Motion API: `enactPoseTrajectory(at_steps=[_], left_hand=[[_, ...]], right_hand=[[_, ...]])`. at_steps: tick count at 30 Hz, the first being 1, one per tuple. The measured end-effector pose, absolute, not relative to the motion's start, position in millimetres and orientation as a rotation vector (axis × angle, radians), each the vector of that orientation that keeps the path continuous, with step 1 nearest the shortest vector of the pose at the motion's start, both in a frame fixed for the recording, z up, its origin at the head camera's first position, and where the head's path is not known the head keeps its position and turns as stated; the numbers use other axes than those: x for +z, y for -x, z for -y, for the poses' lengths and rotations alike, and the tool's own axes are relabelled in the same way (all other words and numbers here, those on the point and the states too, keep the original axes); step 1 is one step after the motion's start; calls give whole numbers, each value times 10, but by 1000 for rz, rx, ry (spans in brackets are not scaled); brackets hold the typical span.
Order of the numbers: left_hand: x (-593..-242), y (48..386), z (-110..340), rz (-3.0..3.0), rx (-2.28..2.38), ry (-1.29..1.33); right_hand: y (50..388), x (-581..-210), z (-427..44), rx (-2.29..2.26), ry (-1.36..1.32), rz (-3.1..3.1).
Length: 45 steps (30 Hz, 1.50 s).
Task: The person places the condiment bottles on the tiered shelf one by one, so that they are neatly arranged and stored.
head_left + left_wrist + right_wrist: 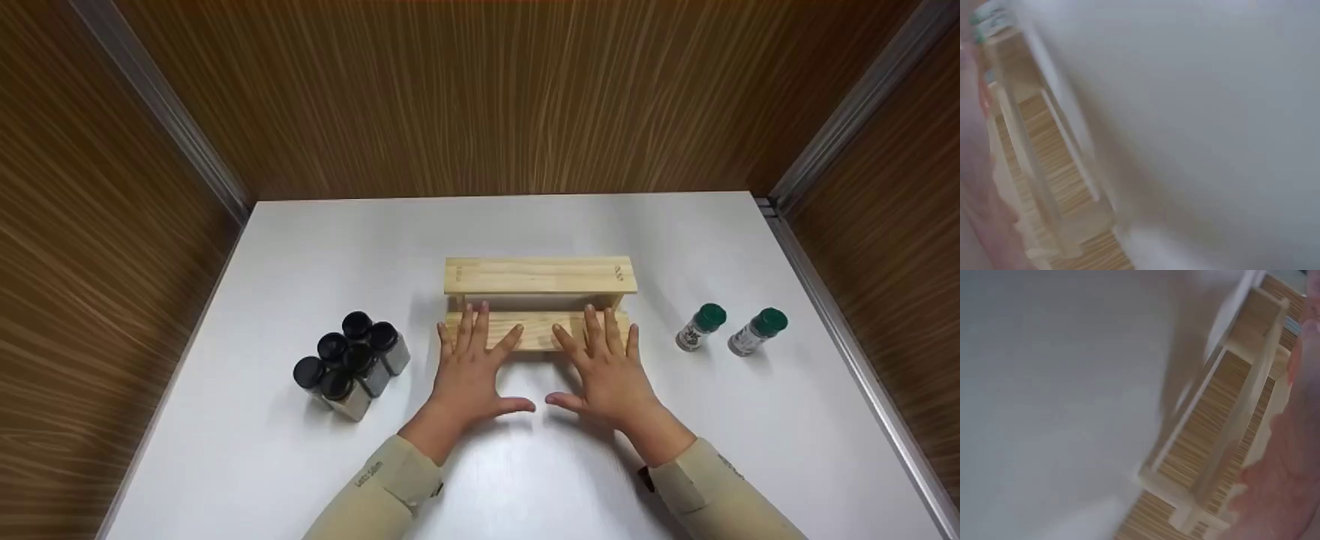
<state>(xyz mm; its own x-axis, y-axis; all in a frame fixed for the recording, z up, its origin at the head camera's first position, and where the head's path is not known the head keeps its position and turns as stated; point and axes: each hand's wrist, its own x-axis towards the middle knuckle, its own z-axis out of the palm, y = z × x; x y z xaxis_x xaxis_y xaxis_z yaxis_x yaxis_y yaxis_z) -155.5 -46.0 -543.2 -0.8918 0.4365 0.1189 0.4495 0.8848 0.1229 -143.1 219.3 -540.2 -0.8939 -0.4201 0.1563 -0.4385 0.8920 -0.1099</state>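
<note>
A small two-tier wooden rack (540, 275) stands near the middle of the white table. My left hand (466, 379) is spread flat, palm down, with its fingertips over the left part of the lower shelf (536, 331). Mirroring it, my right hand (613, 379) has its fingers splayed over the right part of that shelf. Whether the fingertips touch the wood or hover above it, I cannot tell. Neither hand holds anything. Both wrist views are blurred; the rack appears beside the left hand (982, 180) in one and beside the right hand (1280, 461) in the other.
Left of the rack, several black-capped spice jars (361, 360) stand in a tight cluster. Two green-capped spice jars (701, 328) stand apart on the right. Wood-grain panels (495, 97) enclose the white table (510, 480) at the back and sides.
</note>
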Motion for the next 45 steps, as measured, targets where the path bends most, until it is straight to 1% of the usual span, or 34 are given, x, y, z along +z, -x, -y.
enactPoseTrajectory(at_steps=[5,9,13,20,26,31,38,45], left_hand=[[-5279,1522,501,2898,-455,624],[-5190,1547,530,2791,-716,510],[-5191,1582,566,2646,-940,405],[-5333,1647,631,2488,-1212,251],[-5481,1664,667,2558,-1338,151],[-5509,1684,687,2632,-1400,135],[-5530,1700,708,2597,-1518,42],[-5579,1727,730,2581,-1593,51]], right_hand=[[1439,-5313,-2329,388,-666,2737],[1475,-5208,-2513,527,-560,2518],[1532,-5095,-2726,646,-393,2336],[1566,-4995,-3040,998,-5,2207],[1561,-5064,-3189,1183,246,2264],[1555,-5185,-3251,1354,431,2300],[1604,-5294,-3298,1508,529,2306],[1630,-5368,-3362,1665,592,2245]])
